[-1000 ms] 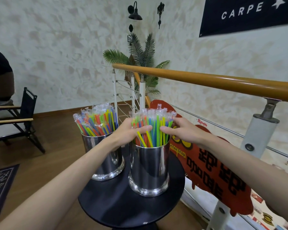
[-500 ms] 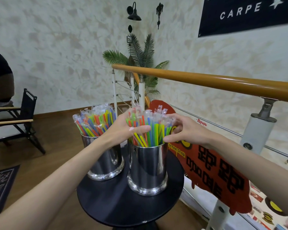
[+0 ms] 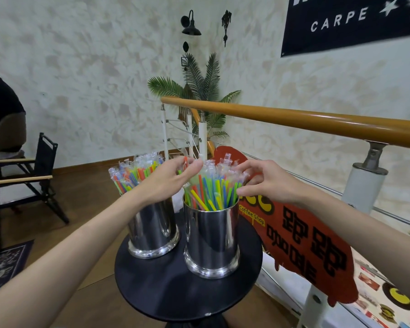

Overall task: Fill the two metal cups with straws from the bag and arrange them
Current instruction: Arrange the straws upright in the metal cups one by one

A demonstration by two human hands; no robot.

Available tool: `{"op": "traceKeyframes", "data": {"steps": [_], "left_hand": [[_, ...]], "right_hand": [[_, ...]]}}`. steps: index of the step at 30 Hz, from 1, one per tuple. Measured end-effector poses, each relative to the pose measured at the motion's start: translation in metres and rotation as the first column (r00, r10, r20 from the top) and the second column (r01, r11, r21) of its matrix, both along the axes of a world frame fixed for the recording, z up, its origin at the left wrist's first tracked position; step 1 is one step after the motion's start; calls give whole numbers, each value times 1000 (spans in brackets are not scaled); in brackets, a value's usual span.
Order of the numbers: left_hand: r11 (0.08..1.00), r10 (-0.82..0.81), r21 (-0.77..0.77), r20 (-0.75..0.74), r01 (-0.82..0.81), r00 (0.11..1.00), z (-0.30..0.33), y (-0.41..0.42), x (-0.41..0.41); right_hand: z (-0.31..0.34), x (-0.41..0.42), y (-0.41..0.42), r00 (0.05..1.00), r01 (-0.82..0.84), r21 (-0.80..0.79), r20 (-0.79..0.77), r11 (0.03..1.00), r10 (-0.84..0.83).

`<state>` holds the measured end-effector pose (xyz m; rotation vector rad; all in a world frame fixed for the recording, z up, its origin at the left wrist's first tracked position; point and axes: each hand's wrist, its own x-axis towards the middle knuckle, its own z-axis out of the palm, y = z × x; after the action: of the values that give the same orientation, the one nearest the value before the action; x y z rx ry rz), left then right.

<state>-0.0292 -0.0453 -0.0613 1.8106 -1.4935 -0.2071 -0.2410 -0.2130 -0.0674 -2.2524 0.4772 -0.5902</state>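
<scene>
Two shiny metal cups stand on a small round black table [image 3: 166, 292]. The left cup [image 3: 152, 230] and the right cup [image 3: 211, 240] are both packed with wrapped colourful straws. My left hand [image 3: 168, 183] pinches the tops of a few straws [image 3: 187, 165] at the left side of the right cup's bunch [image 3: 213, 190]. My right hand [image 3: 263, 183] hovers at the bunch's right side, fingers spread and curved, fingertips touching the wrapper tips. No bag is in view.
A wooden handrail [image 3: 317, 121] on white posts runs behind the table. A red coffee-shop sign [image 3: 305, 245] hangs just right of the cups. A black folding chair [image 3: 33, 166] and a seated person [image 3: 3, 119] are at the left. A potted palm [image 3: 199, 91] stands in the corner.
Both hands have lifted from around the middle of the right cup's straws to their tops. The left hand now pinches a few straw tips, and the right hand has opened.
</scene>
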Motion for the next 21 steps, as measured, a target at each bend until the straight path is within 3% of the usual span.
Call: {"op": "traceKeyframes", "data": {"steps": [6,9,15,19,21], "left_hand": [[999,36,-18,-319,-44,947,10,4,-7],[997,57,-35,-338,-73,939,6,0,-5],[981,100,-165,-14,-101,995,-8,-3,-1],[934,132,-354,228,-44,965,-13,5,0],[934,111,-358,351,24,930,-11,11,-3]], "right_hand": [[2,2,6,999,24,-137,33,990,-19],[-2,5,8,998,51,-233,33,971,-44],[-1,9,11,998,67,-355,20,932,-64],[4,4,11,999,39,-380,-8,924,-45],[8,1,12,1000,8,-385,11,923,-4]]}}
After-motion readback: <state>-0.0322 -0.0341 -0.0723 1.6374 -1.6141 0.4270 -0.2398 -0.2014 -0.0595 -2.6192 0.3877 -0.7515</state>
